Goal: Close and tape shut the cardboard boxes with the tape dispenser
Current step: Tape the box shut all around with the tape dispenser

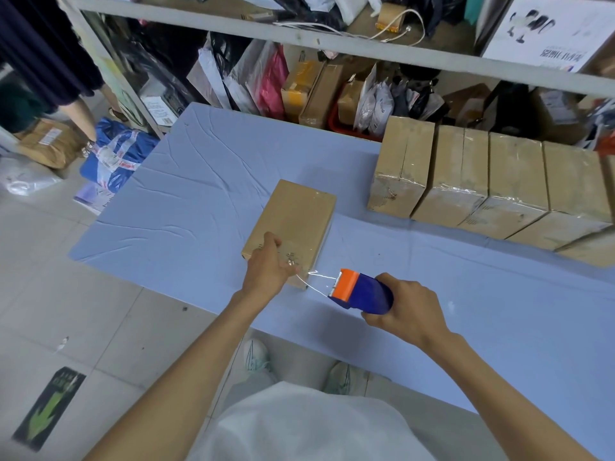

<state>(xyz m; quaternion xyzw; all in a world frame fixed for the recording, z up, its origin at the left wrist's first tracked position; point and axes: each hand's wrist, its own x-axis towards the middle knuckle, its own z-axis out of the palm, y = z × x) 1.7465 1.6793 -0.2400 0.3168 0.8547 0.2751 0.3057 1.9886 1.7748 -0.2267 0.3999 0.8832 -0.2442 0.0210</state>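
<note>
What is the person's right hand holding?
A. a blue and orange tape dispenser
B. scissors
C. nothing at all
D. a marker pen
A: the right hand grips the blue and orange tape dispenser, and a strip of clear tape runs from it to the cardboard box that the left hand holds.

**Print in sight, little of it legible**

The white box (545,31) on the shelf bears upside-down Chinese characters beneath a black ink drawing, too blurred to read. The dark floor sticker (50,407) shows a green arrow with unreadable writing above it. The label on the brown parcel (63,151) is too small to read.
</note>
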